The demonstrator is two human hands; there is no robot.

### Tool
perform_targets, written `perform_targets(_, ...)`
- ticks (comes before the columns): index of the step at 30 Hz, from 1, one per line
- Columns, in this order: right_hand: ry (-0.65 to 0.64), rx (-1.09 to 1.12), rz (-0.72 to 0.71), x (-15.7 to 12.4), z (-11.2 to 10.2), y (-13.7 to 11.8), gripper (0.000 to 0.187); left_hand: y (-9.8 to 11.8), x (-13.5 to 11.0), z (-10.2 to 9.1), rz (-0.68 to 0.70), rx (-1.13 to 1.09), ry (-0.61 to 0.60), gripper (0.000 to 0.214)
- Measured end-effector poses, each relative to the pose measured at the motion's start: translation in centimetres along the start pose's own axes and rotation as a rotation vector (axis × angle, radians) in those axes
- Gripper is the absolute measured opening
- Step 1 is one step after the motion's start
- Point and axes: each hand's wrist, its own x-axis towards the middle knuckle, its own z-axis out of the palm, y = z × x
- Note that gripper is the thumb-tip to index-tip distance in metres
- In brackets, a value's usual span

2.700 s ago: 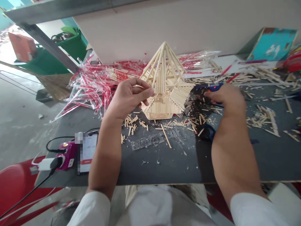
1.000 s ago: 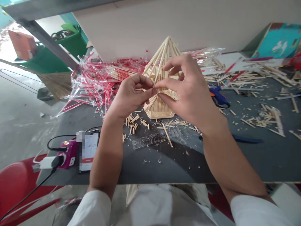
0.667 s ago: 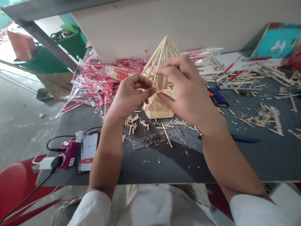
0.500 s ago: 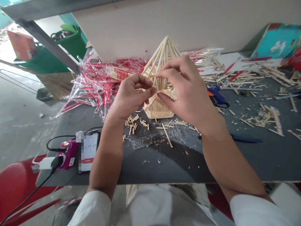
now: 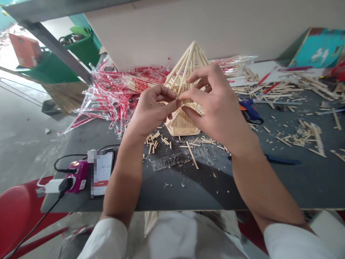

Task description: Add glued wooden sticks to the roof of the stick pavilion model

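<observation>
On our dark table [image 5: 188, 190] we have a stick pyramid [image 5: 183, 124], loose sticks [image 5: 299, 135], a glue gun [image 5: 249, 110], a clear ruler [image 5: 172, 162], a phone [image 5: 102, 172] and heaped red-printed plastic wrappers [image 5: 107, 97].

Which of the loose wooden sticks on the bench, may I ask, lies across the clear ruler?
The long stick crossing the right part of the clear ruler; the loose pieces near it are much shorter.

Looks like a pretty messy craft workshop to me, with a hot glue gun [image 5: 248, 109] and wooden stick offcuts [image 5: 303, 135] all over the dark counter [image 5: 188, 190], piled plastic wrappers [image 5: 107, 93], and bare concrete floor [image 5: 24, 151].
</observation>
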Motion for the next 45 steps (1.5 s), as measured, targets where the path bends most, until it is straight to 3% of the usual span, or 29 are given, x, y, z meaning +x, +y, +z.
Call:
perform_targets(21, 0.048, 0.034, 0.05, -0.1, 0.5, -0.3, 0.021, 0.4, -0.1, -0.8, -0.006, 0.107, -0.046, 0.009)
perform_targets(36, 0.226, 0.025, 0.102, -0.1, 1.8, -0.3, 0.012, 0.5, -0.1, -0.5, 0.008, 0.081, -0.031, 0.013)
perform_targets(45, 0.241, 0.039, 0.134, -0.1, 1.7, -0.2, 0.015, 0.5, 0.0, -0.7, 0.001, 0.111, -0.036, 0.009)
